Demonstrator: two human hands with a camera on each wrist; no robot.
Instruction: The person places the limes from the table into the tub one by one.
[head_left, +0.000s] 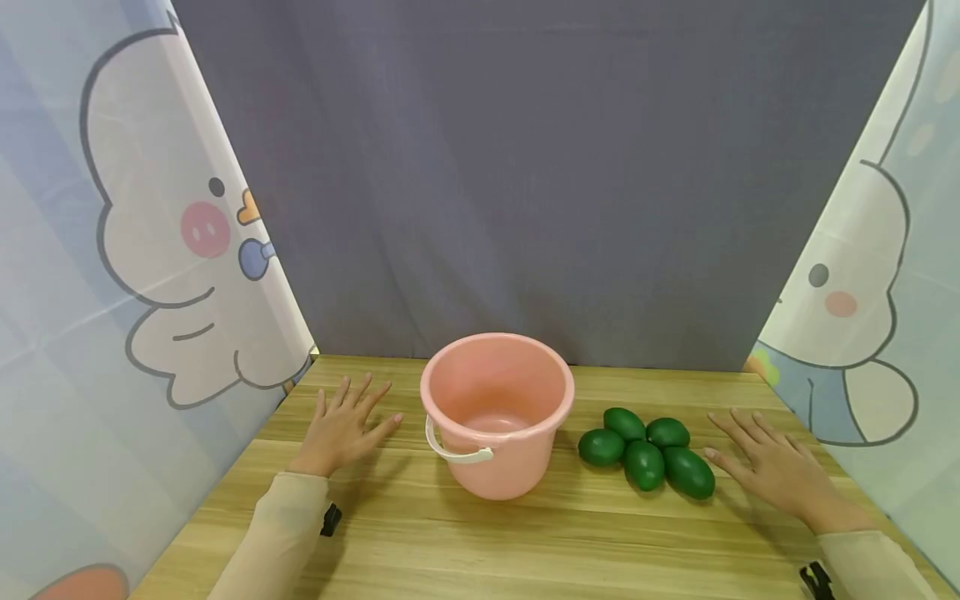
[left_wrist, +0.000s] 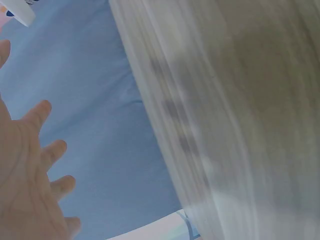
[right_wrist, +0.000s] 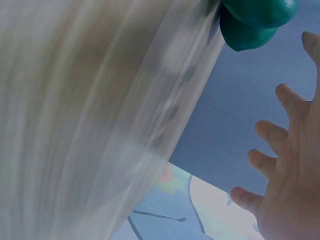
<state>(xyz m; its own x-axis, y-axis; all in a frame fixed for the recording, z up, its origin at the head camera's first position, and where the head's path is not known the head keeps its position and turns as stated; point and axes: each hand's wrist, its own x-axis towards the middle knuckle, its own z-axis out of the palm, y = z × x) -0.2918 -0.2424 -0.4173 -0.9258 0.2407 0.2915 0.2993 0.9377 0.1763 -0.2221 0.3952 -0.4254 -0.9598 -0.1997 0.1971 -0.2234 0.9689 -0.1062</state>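
A pink plastic bucket [head_left: 498, 467] stands upright in the middle of the wooden table, its white handle [head_left: 459, 454] hanging down at the front left. To its right lie several smooth, dark green oval fruits [head_left: 643, 465] in a close cluster; two of them [right_wrist: 257, 20] show at the top of the right wrist view. Left of the bucket is my left hand [head_left: 341, 433], fingers spread, holding nothing. My right hand [head_left: 780, 475], also spread and holding nothing, is just right of the fruits without gripping them. The bucket's inside shows nothing in it.
The wooden tabletop [head_left: 420, 550] ends at a grey cloth [head_left: 517, 183] behind the bucket. Curtains with cartoon animals hang on the left [head_left: 67, 350] and right [head_left: 926, 367]. Small black pieces [head_left: 331, 520] sit at both wrists.
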